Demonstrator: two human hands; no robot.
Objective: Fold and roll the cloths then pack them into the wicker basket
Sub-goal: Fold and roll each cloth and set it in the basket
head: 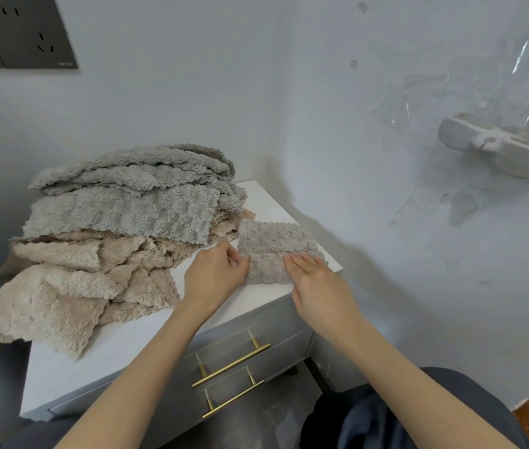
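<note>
Head view: a small grey cloth (276, 251), folded over on itself, lies at the right edge of the white cabinet top (101, 351), near its far right corner. The left hand (216, 273) pinches the cloth's left edge with curled fingers. The right hand (318, 280) lies open, its straight fingers pressing on the cloth's near right part. A pile of grey and beige cloths (120, 228) covers the left side, just beside the folded one
</note>
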